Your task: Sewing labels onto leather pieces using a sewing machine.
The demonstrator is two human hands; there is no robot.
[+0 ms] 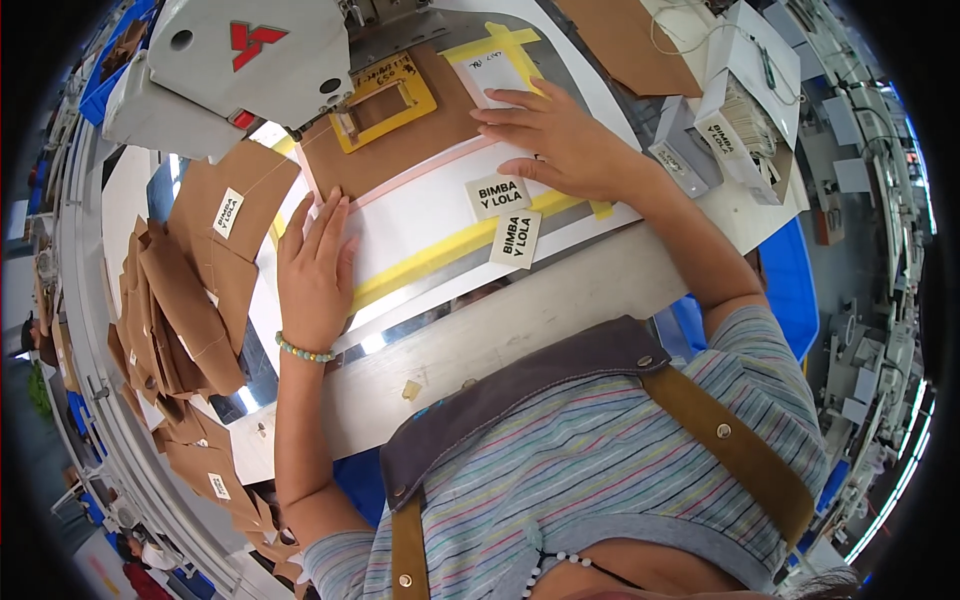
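Before you, two cream labels (pixel 497 196) carry black lettering (pixel 516 238); the yellow frame (pixel 424 97), dark handwriting (pixel 383 77); the white machine head (pixel 200 80), a red emblem (pixel 255 45).

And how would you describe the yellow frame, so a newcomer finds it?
Find the big pale machine head at the upper left. Just right of its lower end, over the brown panel, lies the yellow frame. Unlike the yellow tape nearby, it has a rectangular opening and dark handwriting.

- Head cam: left fisheye, worn on head, looking down at table (pixel 570 310).
- Near: wearer's striped shirt (pixel 570 450) fills lower middle.
- Wide: straight edges bend toward rim.
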